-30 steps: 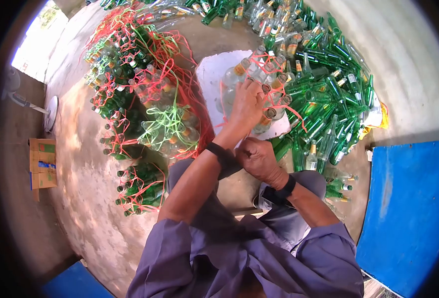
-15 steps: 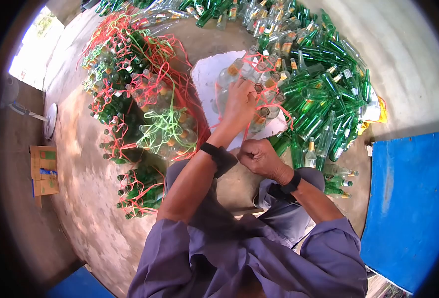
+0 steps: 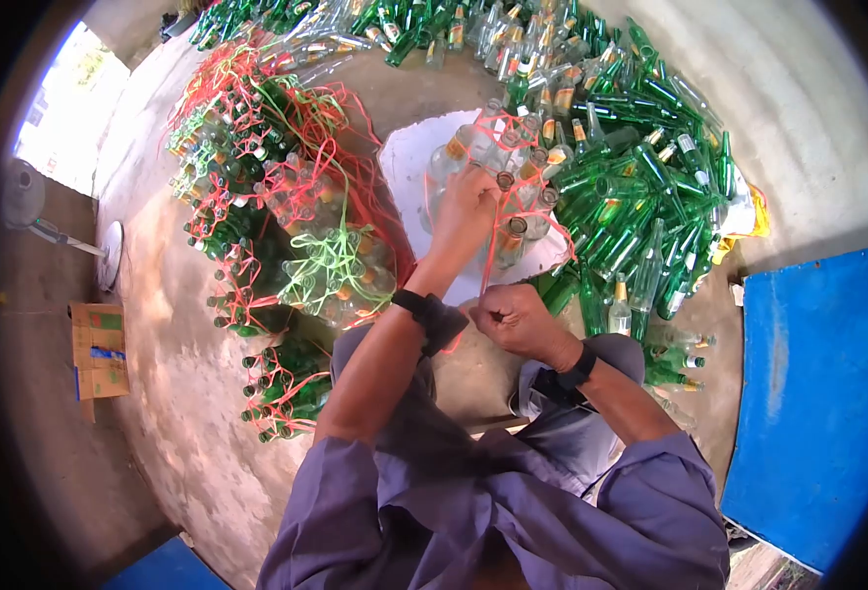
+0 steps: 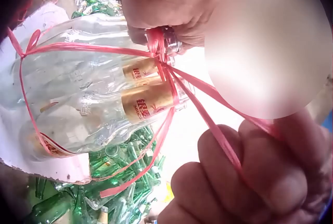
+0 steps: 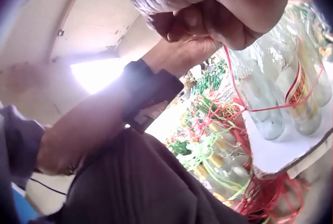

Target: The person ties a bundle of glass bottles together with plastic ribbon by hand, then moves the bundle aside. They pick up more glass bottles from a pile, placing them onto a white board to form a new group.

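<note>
Clear glass bottles point(image 3: 454, 157) stand bundled on a white board point(image 3: 405, 167), with pink plastic string point(image 4: 88, 47) wound round their sides and necks. My left hand point(image 3: 465, 211) is at the bottle necks on the near left side of the bundle. In the left wrist view its curled fingers point(image 4: 171, 5) pinch a gathered bit of the string beside a bottle neck. Closer to my body, my right hand point(image 3: 524, 323) grips strands of the same string in a curled fist. Two strands run taut from the knot to that fist in the left wrist view.
Tied bundles of green and clear bottles point(image 3: 331, 270) stand at the left under tangled red and green string. Loose green bottles point(image 3: 640, 187) are heaped on the right, beside a blue panel point(image 3: 817, 393). A cardboard box point(image 3: 100, 349) is at far left.
A pink strand now stretches visibly between the left hand and the right fist. The left hand has shifted slightly left and lower in the head view, and the right hand has moved slightly lower.
</note>
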{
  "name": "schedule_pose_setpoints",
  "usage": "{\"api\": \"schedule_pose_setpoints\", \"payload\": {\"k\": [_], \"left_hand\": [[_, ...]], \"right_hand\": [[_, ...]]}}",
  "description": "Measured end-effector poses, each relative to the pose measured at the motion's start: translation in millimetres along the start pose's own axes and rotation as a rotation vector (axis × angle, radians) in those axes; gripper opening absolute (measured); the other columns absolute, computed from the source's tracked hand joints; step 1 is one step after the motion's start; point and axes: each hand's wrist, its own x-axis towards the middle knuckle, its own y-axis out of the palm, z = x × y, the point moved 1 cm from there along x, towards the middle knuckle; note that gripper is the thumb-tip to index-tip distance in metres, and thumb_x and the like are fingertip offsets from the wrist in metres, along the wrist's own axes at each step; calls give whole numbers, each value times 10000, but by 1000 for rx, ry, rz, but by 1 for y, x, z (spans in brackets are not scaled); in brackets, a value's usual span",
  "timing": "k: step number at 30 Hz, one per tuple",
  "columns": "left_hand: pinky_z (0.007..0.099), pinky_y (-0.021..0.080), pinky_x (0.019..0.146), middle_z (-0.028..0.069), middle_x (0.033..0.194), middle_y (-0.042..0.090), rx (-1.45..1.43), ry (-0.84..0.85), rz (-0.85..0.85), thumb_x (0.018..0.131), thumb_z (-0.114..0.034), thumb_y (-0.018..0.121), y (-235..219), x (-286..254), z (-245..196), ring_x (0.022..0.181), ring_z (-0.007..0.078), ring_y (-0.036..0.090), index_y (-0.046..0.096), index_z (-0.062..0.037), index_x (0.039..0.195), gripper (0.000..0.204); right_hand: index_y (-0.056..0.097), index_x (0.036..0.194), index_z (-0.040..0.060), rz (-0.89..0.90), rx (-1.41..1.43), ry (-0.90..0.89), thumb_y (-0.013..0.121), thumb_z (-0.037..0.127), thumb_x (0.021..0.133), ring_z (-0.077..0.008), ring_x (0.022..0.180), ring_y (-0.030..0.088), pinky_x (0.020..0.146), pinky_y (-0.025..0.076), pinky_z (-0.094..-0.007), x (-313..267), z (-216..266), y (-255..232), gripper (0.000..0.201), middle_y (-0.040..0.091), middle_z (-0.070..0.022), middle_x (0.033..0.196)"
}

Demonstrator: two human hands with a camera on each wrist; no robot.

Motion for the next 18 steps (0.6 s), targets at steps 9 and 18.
{"api": "schedule_pose_setpoints", "payload": {"k": [9, 18], "left_hand": [[442, 421, 762, 151, 879, 602, -32, -13, -17, 807, 13, 566, 3, -2, 2, 855, 375, 533, 581, -33, 807, 49], [441, 437, 758, 154, 871, 608, -4, -8, -20, 814, 14, 555, 2, -3, -1, 850, 367, 553, 575, -34, 826, 53]], "right_hand": [[581, 686, 29, 75, -76, -112, 716, 105, 835, -307, 565, 556, 524, 439, -391, -3, -17, 9, 215, 556, -139, 654], [603, 696, 29, 145, -296, -220, 677, 139, 777, -365, 661, 622, 595, 502, -438, -5, -29, 8, 156, 606, -155, 719]]}}
